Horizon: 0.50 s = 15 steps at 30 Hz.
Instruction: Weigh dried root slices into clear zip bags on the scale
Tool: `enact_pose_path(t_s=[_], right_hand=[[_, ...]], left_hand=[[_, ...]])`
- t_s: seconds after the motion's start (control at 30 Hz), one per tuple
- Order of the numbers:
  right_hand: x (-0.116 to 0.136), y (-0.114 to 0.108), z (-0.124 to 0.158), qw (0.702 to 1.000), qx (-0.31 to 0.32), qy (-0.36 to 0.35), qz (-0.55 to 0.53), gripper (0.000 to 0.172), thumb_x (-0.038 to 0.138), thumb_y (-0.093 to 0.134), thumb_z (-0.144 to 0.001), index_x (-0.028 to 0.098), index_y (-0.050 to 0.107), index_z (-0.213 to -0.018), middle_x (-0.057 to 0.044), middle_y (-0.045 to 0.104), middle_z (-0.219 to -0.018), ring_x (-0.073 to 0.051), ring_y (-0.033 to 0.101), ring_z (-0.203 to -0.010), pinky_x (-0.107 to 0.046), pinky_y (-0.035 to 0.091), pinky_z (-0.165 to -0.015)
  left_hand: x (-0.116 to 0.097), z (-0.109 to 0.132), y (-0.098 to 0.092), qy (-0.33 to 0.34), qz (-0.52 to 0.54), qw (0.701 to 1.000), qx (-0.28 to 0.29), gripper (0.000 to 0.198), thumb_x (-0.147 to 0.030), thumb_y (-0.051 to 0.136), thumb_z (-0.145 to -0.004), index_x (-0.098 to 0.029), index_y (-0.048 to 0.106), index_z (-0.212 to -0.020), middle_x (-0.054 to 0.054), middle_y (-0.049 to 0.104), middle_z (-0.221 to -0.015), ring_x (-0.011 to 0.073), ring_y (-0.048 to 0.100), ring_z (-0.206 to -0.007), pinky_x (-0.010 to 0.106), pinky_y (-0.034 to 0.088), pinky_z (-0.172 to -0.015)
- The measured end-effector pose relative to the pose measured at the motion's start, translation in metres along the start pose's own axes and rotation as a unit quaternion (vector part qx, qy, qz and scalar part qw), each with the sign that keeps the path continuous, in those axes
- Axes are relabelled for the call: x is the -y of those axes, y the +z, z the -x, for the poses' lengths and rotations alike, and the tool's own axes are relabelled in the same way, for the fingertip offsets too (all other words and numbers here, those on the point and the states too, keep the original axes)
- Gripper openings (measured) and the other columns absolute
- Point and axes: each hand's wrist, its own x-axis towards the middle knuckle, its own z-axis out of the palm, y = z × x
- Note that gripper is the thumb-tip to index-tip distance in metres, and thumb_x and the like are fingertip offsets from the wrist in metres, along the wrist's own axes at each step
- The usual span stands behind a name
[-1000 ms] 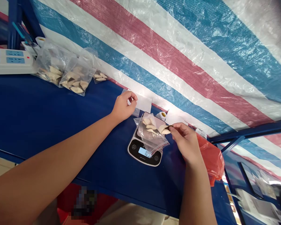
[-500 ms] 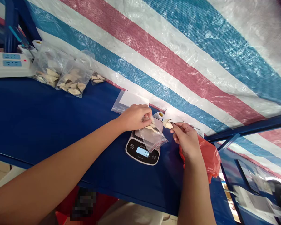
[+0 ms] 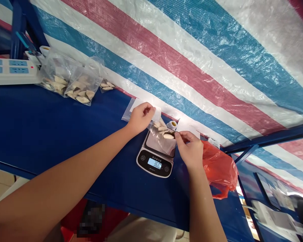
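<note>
Pale, dark-edged dried slices (image 3: pixel 163 129) lie in and at the mouth of a clear plastic bag (image 3: pixel 164 143) on a kitchen scale (image 3: pixel 154 163). The lit display seems to read 36.6. My right hand (image 3: pixel 190 148) pinches a dark-rimmed dried slice (image 3: pixel 169 136) between thumb and finger, at the right side of the bag. Up and left of the scale, my left hand (image 3: pixel 140 118) is apart from the bag. Its fingers are loosely curled with a gap at the thumb, and no object shows in them.
Beyond the left hand lie a flat zip bag and white paper (image 3: pixel 135 105). A small roll (image 3: pixel 172 125) stands behind the scale. To the right sits a red plastic bag (image 3: pixel 221 168). Filled bags of slices (image 3: pixel 82 89) and a power strip (image 3: pixel 12 70) are at far left.
My left hand has let go of the clear bag and moved up and left. My right hand has brought the slice left to the bag. The scale's reading has risen.
</note>
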Motion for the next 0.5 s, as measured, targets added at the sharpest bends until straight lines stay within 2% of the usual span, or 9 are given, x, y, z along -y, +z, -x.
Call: enact_pose_path(t_s=[0.1, 0.23, 0.5], right_hand=[[-0.001, -0.006, -0.002, 0.999, -0.027, 0.013, 0.025, 0.04, 0.057, 0.073, -0.085, 0.019, 0.076, -0.097, -0.005, 0.074, -0.082, -0.018, 0.06, -0.066, -0.033, 0.047, -0.067], [-0.01, -0.016, -0.008, 0.995, -0.086, 0.041, -0.001, 0.04, 0.057, 0.068, -0.088, 0.018, 0.075, -0.097, -0.007, 0.075, -0.089, -0.02, 0.063, -0.072, -0.034, 0.049, -0.071], [-0.012, -0.014, -0.009, 0.997, -0.071, 0.043, 0.006, 0.033, 0.051, 0.067, -0.087, 0.019, 0.075, -0.092, -0.006, 0.075, -0.087, -0.02, 0.064, -0.073, -0.034, 0.049, -0.074]], left_hand=[[0.011, -0.007, -0.007, -0.034, -0.003, 0.998, -0.049, 0.023, -0.032, 0.058, -0.092, -0.022, 0.055, -0.071, -0.003, 0.049, -0.062, 0.0133, 0.046, -0.06, 0.03, 0.04, -0.059], [0.017, -0.011, -0.014, -0.039, -0.004, 0.996, -0.084, 0.021, -0.03, 0.058, -0.09, -0.021, 0.057, -0.072, -0.003, 0.05, -0.062, 0.0129, 0.046, -0.061, 0.03, 0.04, -0.062], [0.014, -0.012, -0.022, -0.018, -0.016, 0.996, -0.09, 0.022, -0.034, 0.057, -0.091, -0.02, 0.06, -0.074, -0.003, 0.05, -0.062, 0.0125, 0.046, -0.06, 0.03, 0.038, -0.062]])
